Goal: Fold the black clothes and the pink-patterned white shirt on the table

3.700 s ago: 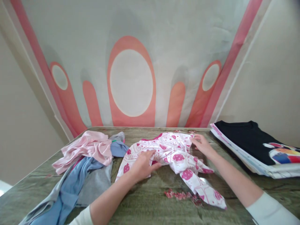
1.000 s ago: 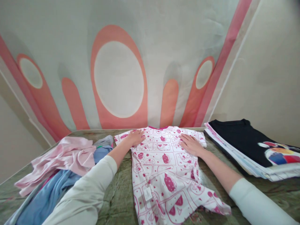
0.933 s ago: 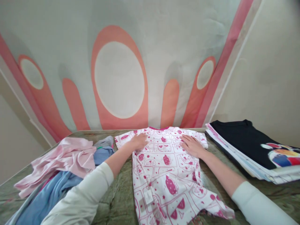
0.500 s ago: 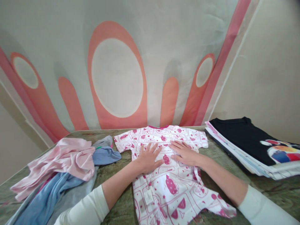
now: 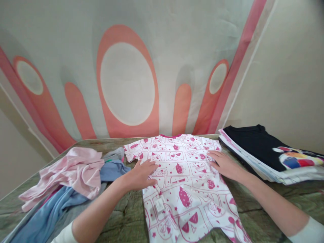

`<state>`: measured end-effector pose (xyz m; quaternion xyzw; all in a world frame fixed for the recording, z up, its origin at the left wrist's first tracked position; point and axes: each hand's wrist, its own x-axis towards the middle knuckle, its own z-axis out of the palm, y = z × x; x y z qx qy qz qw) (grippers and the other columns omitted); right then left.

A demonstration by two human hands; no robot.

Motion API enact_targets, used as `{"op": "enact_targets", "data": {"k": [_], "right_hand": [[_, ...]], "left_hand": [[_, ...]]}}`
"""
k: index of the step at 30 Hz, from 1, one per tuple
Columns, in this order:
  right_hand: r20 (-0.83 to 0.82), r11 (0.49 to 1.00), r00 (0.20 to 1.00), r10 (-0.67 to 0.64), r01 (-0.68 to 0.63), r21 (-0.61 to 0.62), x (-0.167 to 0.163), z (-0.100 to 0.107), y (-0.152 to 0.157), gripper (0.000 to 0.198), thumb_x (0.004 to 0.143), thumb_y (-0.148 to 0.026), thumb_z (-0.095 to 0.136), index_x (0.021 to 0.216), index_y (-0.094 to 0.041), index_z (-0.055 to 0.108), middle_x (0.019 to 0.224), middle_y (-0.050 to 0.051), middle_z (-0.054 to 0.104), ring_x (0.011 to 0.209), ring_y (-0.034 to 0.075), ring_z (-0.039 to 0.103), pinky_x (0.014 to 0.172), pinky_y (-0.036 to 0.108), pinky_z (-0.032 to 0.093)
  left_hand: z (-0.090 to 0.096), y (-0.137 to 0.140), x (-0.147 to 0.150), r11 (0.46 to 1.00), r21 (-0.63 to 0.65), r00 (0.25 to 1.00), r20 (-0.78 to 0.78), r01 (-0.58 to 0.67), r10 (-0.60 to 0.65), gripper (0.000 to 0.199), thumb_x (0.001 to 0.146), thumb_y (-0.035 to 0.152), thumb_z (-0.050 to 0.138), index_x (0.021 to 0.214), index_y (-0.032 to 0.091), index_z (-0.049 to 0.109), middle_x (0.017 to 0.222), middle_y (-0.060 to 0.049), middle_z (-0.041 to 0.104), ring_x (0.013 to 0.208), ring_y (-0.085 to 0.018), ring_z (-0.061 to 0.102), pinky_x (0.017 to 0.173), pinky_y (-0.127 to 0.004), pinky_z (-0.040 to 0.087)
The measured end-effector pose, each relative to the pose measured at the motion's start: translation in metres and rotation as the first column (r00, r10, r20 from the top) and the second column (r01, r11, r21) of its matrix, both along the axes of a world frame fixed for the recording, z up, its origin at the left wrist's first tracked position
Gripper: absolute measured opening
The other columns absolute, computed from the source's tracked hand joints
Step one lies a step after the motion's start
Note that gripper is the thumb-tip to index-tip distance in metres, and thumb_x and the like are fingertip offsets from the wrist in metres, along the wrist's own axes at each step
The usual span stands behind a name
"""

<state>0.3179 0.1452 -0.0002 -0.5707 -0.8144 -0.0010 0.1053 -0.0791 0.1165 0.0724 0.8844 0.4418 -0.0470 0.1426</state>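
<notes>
A white child's garment with a pink print, short sleeves and a pink neckline lies spread out before me, its neck toward the wall. A small white tag shows near its left side. My left hand rests at the garment's left edge below the sleeve, fingers apart. Over on the opposite edge, below the right sleeve, my right hand touches the cloth with its fingers stretched out. Neither hand grips anything. The lower part of the garment is rumpled and runs out of view at the bottom.
A loose heap with a pink cloth and a blue cloth lies on the left. At the right is a stack of folded clothes topped by a black shirt. The wood-patterned table meets a patterned wall.
Both hands have moved apart from the garment's middle to its two side edges. The right side of the garment's lower part now lies flatter and more spread.
</notes>
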Motion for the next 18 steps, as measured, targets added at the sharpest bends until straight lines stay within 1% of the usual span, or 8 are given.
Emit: {"op": "enact_targets", "data": {"k": [2, 5, 7, 9, 11, 13, 16, 18], "right_hand": [[-0.064, 1.000, 0.998, 0.013, -0.014, -0.021, -0.008, 0.009, -0.015, 0.033, 0.085, -0.033, 0.041, 0.110, -0.017, 0.056, 0.119, 0.012, 0.056, 0.107, 0.024, 0.053, 0.091, 0.034, 0.038], [-0.147, 0.984, 0.979, -0.143, 0.125, -0.125, -0.010, 0.016, -0.033, 0.027, 0.083, -0.036, 0.045, 0.100, -0.018, 0.055, 0.095, 0.009, 0.064, 0.080, 0.020, 0.061, 0.069, 0.029, 0.043], [-0.174, 0.950, 0.949, -0.263, 0.223, -0.217, -0.003, 0.015, -0.042, 0.030, 0.081, -0.039, 0.048, 0.101, -0.017, 0.053, 0.079, 0.007, 0.065, 0.068, 0.019, 0.060, 0.060, 0.028, 0.040], [-0.238, 0.920, 0.924, -0.299, 0.213, -0.329, 0.002, 0.011, -0.049, 0.035, 0.081, -0.041, 0.049, 0.106, -0.017, 0.050, 0.070, 0.003, 0.063, 0.063, 0.019, 0.058, 0.057, 0.028, 0.039], [-0.360, 0.909, 0.890, -0.279, 0.124, -0.397, 0.002, 0.008, -0.056, 0.043, 0.080, -0.041, 0.049, 0.115, -0.016, 0.044, 0.071, 0.002, 0.062, 0.063, 0.018, 0.058, 0.058, 0.028, 0.041], [-0.477, 0.916, 0.844, -0.246, 0.041, -0.400, -0.006, 0.006, -0.063, 0.051, 0.079, -0.040, 0.052, 0.122, -0.017, 0.036, 0.076, 0.001, 0.060, 0.066, 0.017, 0.057, 0.059, 0.028, 0.043], [-0.584, 0.934, 0.777, -0.235, 0.013, -0.357, -0.019, 0.008, -0.070, 0.054, 0.075, -0.035, 0.054, 0.123, -0.018, 0.034, 0.081, 0.001, 0.058, 0.068, 0.017, 0.057, 0.062, 0.030, 0.045], [-0.642, 0.928, 0.714, -0.279, 0.028, -0.372, -0.022, 0.014, -0.071, 0.050, 0.075, -0.033, 0.053, 0.120, -0.019, 0.036, 0.088, 0.003, 0.058, 0.071, 0.017, 0.058, 0.064, 0.030, 0.046]], "left_hand": [[0.010, -0.014, 0.002, 0.994, -0.012, 0.986, 0.129, 0.108, -0.106, 0.042, 0.088, 0.042, 0.043, 0.125, 0.021, 0.047, 0.128, -0.010, 0.049, 0.121, -0.026, 0.040, 0.102, -0.043, 0.025], [0.018, -0.030, 0.005, 0.955, -0.117, 0.934, 0.269, 0.272, -0.233, 0.033, 0.084, 0.040, 0.053, 0.113, 0.023, 0.054, 0.110, -0.005, 0.058, 0.103, -0.020, 0.051, 0.091, -0.031, 0.037], [0.020, -0.034, 0.004, 0.927, -0.173, 0.919, 0.278, 0.333, -0.278, 0.038, 0.074, 0.039, 0.066, 0.108, 0.024, 0.057, 0.105, -0.003, 0.058, 0.099, -0.020, 0.052, 0.087, -0.029, 0.039], [0.019, -0.034, 0.004, 0.916, -0.188, 0.919, 0.248, 0.355, -0.305, 0.037, 0.068, 0.035, 0.072, 0.101, 0.024, 0.060, 0.100, -0.002, 0.057, 0.096, -0.020, 0.051, 0.084, -0.028, 0.039], [0.019, -0.033, 0.005, 0.914, -0.186, 0.922, 0.219, 0.360, -0.319, 0.025, 0.069, 0.027, 0.070, 0.093, 0.024, 0.063, 0.095, -0.001, 0.057, 0.092, -0.019, 0.051, 0.082, -0.027, 0.039], [0.021, -0.033, 0.006, 0.908, -0.188, 0.918, 0.219, 0.373, -0.332, 0.013, 0.072, 0.018, 0.065, 0.084, 0.022, 0.063, 0.090, 0.000, 0.057, 0.088, -0.017, 0.051, 0.081, -0.025, 0.038], [0.029, -0.035, 0.008, 0.885, -0.226, 0.898, 0.280, 0.406, -0.341, 0.012, 0.071, 0.009, 0.058, 0.078, 0.019, 0.059, 0.089, 0.000, 0.058, 0.084, -0.014, 0.052, 0.079, -0.023, 0.039], [0.036, -0.035, 0.005, 0.874, -0.264, 0.890, 0.329, 0.409, -0.317, 0.014, 0.071, 0.009, 0.055, 0.080, 0.019, 0.056, 0.092, 0.000, 0.058, 0.083, -0.014, 0.052, 0.079, -0.023, 0.040]]}}
